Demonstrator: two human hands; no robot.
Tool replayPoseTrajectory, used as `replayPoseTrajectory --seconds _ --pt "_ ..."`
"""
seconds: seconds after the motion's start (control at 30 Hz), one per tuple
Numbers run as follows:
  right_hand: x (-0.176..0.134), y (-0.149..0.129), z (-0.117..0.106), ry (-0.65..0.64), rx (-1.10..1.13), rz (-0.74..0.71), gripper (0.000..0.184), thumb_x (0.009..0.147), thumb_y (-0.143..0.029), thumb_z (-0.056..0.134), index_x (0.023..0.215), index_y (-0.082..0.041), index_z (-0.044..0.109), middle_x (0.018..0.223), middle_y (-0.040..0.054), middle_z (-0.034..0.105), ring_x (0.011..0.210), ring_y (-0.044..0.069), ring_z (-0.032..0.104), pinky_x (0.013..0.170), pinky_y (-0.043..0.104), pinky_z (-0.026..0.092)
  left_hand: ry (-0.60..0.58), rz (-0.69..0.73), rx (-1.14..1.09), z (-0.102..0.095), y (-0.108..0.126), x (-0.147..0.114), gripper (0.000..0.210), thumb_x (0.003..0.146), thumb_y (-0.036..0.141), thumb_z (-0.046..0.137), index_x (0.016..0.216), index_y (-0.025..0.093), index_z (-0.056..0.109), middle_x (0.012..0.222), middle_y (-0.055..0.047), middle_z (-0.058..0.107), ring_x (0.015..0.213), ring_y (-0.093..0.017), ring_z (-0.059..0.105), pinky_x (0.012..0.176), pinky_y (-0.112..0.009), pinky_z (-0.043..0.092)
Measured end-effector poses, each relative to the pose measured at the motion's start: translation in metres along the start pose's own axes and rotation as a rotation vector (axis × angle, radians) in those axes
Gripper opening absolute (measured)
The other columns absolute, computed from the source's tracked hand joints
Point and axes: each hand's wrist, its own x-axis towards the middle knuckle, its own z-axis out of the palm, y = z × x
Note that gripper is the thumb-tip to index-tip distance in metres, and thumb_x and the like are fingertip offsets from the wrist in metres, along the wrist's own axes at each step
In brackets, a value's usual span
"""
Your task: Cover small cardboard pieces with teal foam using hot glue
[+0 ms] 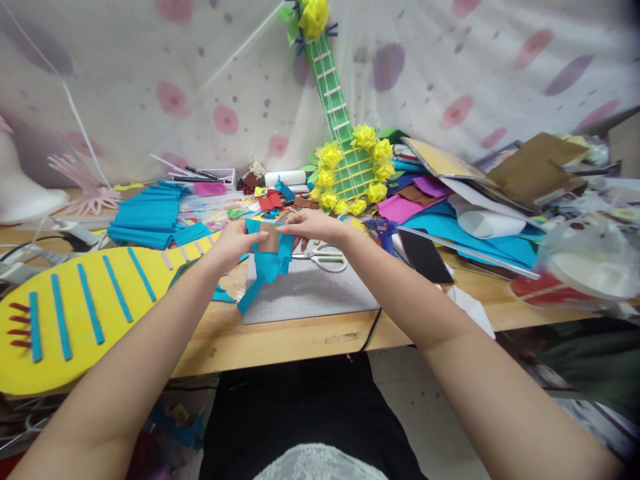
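Observation:
Both hands hold one piece of brown cardboard (pixel 269 238) with blue crepe paper (pixel 270 265) around it, raised above the grey cutting mat (pixel 310 291). My left hand (pixel 237 245) pinches its left edge, thumb on the cardboard face. At the right edge, my right hand (pixel 313 227) grips with thumb and fingers; some fingertips are hidden behind the piece. A loose strip of the blue paper hangs down to the left. Just right of it, scissors (pixel 329 257) with pale handles lie on the mat.
A yellow guitar-shaped cutout (pixel 90 273) with blue strips lies left. A green paper guitar (pixel 345 143) with yellow flowers leans at the back. Right of the mat are a blue glue gun (pixel 385 233), a black phone (pixel 426 257) and a clear plastic tub (pixel 590 260). Folded blue crepe paper (pixel 145 217) lies back left.

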Motion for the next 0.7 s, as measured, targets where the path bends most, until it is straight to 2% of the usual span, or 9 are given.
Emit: replayPoseTrajectory --seconds 0.13,0.3,0.4,0.53,0.6,0.7 --pt "-0.003 -0.005 0.004 -0.01 0.021 -0.001 0.042 0.083 -0.053 0.053 0.081 -0.012 0.062 0.073 0.0075 0.07 0.064 0.013 0.066 0.049 0.017 0.052 -0.004 -0.021 -0.056 0.0 -0.001 -0.002 0.041 0.046 0.034 0.079 0.081 0.015 0.069 0.08 -0.006 0.07 0.071 -0.02 0.065 0.061 -0.03 0.05" --pt "-0.002 -0.007 0.008 -0.077 0.146 0.003 0.045 0.087 -0.052 0.046 0.085 -0.01 0.062 0.084 0.0125 0.071 0.076 0.016 0.069 0.058 0.022 0.055 -0.039 -0.032 -0.095 -0.002 -0.002 -0.002 0.038 0.048 0.035 0.079 0.078 0.014 0.068 0.072 -0.005 0.069 0.062 -0.017 0.063 0.059 -0.029 0.05" --pt "0.0 -0.005 0.009 -0.103 0.211 -0.022 0.037 0.089 -0.044 0.047 0.086 -0.011 0.062 0.084 0.0123 0.071 0.078 0.017 0.069 0.064 0.026 0.057 -0.026 -0.044 -0.135 -0.002 -0.001 -0.003 0.039 0.049 0.036 0.079 0.078 0.014 0.068 0.073 -0.006 0.069 0.063 -0.018 0.063 0.06 -0.03 0.05" --pt "0.001 -0.002 0.011 -0.114 0.31 -0.026 0.016 0.088 -0.025 0.05 0.096 -0.014 0.057 0.089 0.0093 0.071 0.081 0.016 0.068 0.07 0.03 0.058 -0.049 -0.033 -0.152 -0.001 -0.001 -0.003 0.039 0.05 0.037 0.079 0.08 0.014 0.068 0.076 -0.007 0.069 0.066 -0.019 0.064 0.061 -0.031 0.051" --pt "0.001 -0.002 0.012 -0.128 0.335 -0.043 0.015 0.085 -0.018 0.052 0.099 -0.014 0.055 0.092 0.009 0.07 0.082 0.015 0.068 0.073 0.031 0.057 -0.068 -0.02 -0.152 0.0 -0.002 -0.003 0.04 0.053 0.039 0.078 0.082 0.014 0.068 0.077 -0.007 0.069 0.066 -0.018 0.064 0.061 -0.029 0.05" --pt "-0.001 -0.005 0.016 -0.122 0.344 -0.071 0.021 0.08 -0.01 0.052 0.101 -0.013 0.054 0.091 0.0082 0.069 0.081 0.015 0.067 0.076 0.031 0.057 -0.023 -0.018 -0.135 0.001 -0.004 -0.003 0.039 0.059 0.048 0.073 0.08 0.015 0.067 0.07 -0.005 0.067 0.062 -0.017 0.062 0.057 -0.028 0.049"
